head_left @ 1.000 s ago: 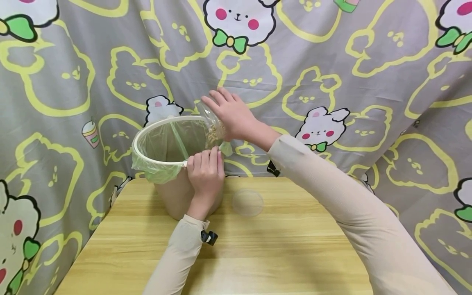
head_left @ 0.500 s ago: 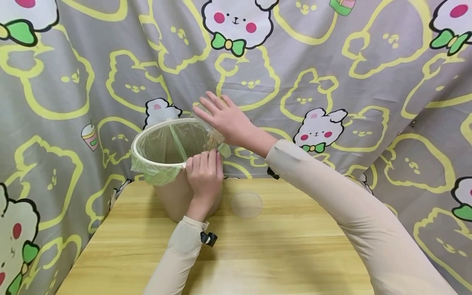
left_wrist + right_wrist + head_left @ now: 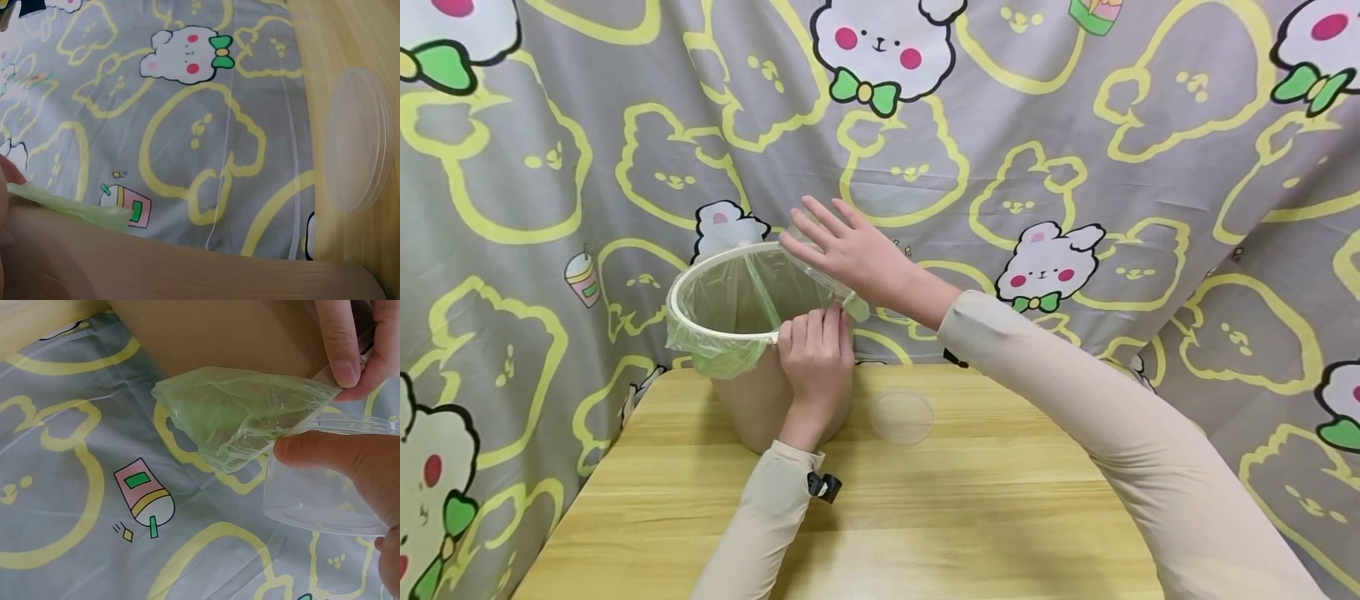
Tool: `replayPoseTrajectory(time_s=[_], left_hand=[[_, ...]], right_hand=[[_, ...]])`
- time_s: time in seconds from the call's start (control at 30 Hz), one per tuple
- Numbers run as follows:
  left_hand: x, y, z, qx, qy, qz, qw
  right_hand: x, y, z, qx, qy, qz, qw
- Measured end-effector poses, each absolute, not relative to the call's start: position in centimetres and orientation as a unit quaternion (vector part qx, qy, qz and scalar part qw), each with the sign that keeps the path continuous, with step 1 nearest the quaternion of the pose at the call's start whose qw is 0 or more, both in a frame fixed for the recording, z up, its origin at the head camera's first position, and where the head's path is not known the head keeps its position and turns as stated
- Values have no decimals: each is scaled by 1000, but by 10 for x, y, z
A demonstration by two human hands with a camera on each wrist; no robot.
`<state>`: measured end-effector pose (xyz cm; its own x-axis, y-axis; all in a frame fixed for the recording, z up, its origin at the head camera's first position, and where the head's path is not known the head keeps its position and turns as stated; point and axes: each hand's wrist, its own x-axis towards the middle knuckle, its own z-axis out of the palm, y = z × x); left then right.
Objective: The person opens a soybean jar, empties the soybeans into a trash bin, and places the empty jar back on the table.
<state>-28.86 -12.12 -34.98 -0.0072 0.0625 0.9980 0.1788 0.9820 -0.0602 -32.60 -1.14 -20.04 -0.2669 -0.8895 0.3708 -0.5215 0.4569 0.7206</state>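
Observation:
A beige trash bin (image 3: 748, 412) with a white rim ring (image 3: 681, 287) stands at the table's far left. Over the rim folds a pale green bag (image 3: 730, 358). My left hand (image 3: 816, 354) grips the near right side of the rim, fingers curled over it. Above the bin's right side, my right hand (image 3: 868, 258) holds a clear plastic tub (image 3: 312, 494), tipped toward the opening. In the right wrist view the thumb presses the tub near its mouth, touching the bag's edge. The tub looks see-through there, and the bin's bottom is hidden.
A clear round lid (image 3: 902, 418) lies flat on the wooden table (image 3: 985, 500), right of the bin. Behind the table hangs a grey cartoon-print curtain (image 3: 940, 242), close to the bin.
My right hand has tilted further over the bin and lowered slightly with the tub. Brownish bits seen in the tub earlier no longer show. The left hand stays on the rim.

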Motion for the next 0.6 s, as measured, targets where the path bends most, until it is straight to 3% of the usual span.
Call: replayPoseTrajectory(time_s=[0.47,0.6], left_hand=[[-289,-121,-351,-86,-710,-39,698],[-290,-121,-351,-86,-708,-40,700]], right_hand=[[-326,-11,-206,469,-745,-242,407],[-326,-7,-200,477,-761,-219,380]])
